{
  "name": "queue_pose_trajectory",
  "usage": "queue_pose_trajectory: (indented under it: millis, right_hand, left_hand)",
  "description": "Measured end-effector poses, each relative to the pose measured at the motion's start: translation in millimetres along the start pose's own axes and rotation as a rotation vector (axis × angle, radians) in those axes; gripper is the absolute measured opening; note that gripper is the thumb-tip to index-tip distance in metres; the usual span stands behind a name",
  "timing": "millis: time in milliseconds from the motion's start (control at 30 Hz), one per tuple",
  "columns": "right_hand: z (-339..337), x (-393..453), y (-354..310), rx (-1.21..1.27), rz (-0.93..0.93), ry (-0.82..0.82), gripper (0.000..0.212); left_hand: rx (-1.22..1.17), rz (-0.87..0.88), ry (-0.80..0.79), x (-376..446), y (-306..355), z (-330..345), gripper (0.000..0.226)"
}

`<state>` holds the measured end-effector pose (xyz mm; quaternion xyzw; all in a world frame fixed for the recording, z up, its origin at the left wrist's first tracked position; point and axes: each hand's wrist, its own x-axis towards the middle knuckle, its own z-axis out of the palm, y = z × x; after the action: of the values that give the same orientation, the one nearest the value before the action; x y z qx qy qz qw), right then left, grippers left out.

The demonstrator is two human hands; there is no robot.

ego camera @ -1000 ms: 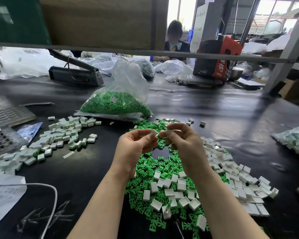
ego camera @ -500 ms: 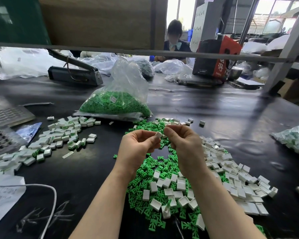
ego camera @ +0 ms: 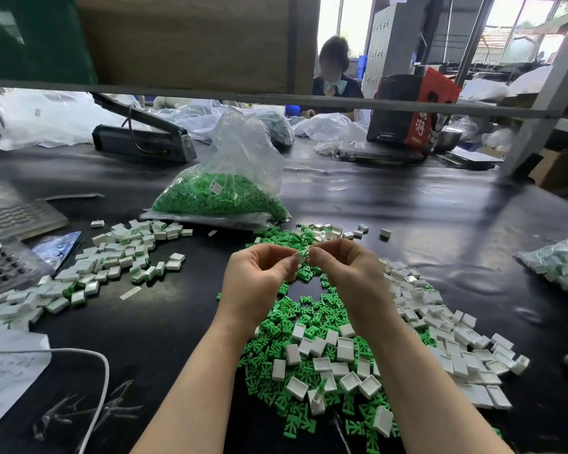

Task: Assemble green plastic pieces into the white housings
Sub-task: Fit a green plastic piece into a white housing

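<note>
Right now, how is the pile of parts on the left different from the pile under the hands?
The left pile is nearly all white pieces, many showing green inside; the middle pile mixes loose green pieces with white shells. The left pile lies untouched; both hands hover over the middle pile. Both lie on the black table.

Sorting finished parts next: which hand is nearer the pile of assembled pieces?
Left. The left hand is just right of the assembled pile; the right hand is beyond it.

Black table (ego camera: 407,208) carries green pieces (ego camera: 276,339), white housings (ego camera: 456,352), bagged pieces (ego camera: 217,198).
</note>
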<state>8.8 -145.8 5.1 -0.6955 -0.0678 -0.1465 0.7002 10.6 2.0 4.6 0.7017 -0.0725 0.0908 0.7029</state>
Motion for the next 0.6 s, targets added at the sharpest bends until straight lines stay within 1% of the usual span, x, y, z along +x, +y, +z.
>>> queue_pose_trajectory:
  millis: [100,200,267,333,400,600]
  right_hand:
    - [-4,1,2,-0.172,0.004,-0.071,0.006]
    - [-7,1,5,-0.390,0.019,-0.217,0.017]
    - [-9,1,6,-0.479,0.016,-0.285,0.027]
    - [-10,1,6,-0.478,0.017,-0.322,0.030]
    - [-13,1,5,-0.464,0.022,-0.357,0.030]
    - [-16,0,4,-0.472,0.016,-0.429,0.028]
  left_hand:
    - [0.065,0.018,-0.014,0,-1,-1,0.004]
    - [0.125,0.022,-0.042,0,-1,-1,0.005]
    - [0.169,0.021,-0.069,0,-2,-1,0.004]
    - [0.197,0.015,-0.104,0,-3,-2,0.003]
    - [0.204,0.006,-0.137,1,-3,-3,0.003]
    - [0.179,-0.017,-0.167,2,-6,-7,0.004]
